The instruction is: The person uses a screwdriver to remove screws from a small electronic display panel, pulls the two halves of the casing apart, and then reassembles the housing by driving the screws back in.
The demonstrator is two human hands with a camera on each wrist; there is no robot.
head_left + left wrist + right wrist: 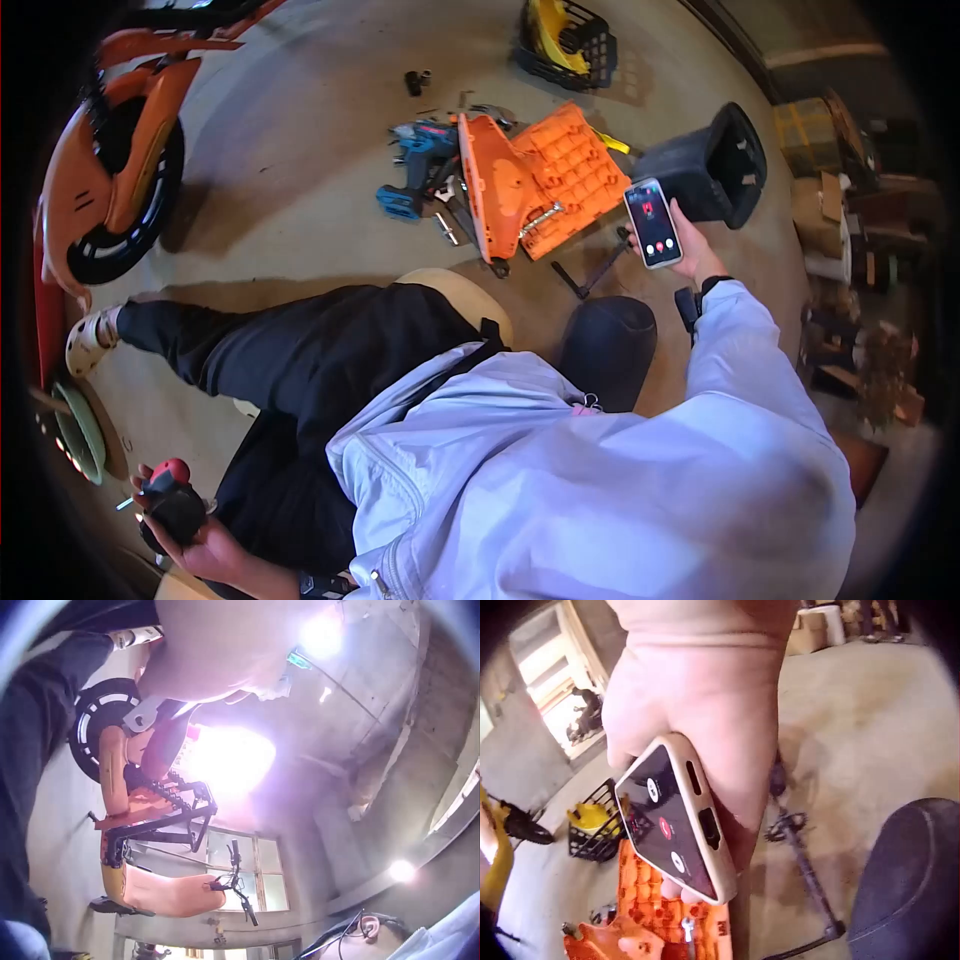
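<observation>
My right hand (692,248) grips a smartphone (652,222) in a pale case, its screen lit with round call buttons, one red and others white. In the right wrist view the phone (664,817) lies against the palm, with fingertips showing past its far edge. Low on the left, my left hand (215,552) is turned palm up and holds a rounded black object (178,512) with a red part on top; I cannot tell its kind. The left wrist view shows the left hand (225,645) large and close, under strong glare.
An orange plastic panel (572,170) and an orange shell piece (495,190) lie on the floor beside a blue cordless power tool (415,160). Right of them a black bin (690,175) lies tipped. A black basket (600,60) holds yellow parts. An orange electric bike (110,190) stands left.
</observation>
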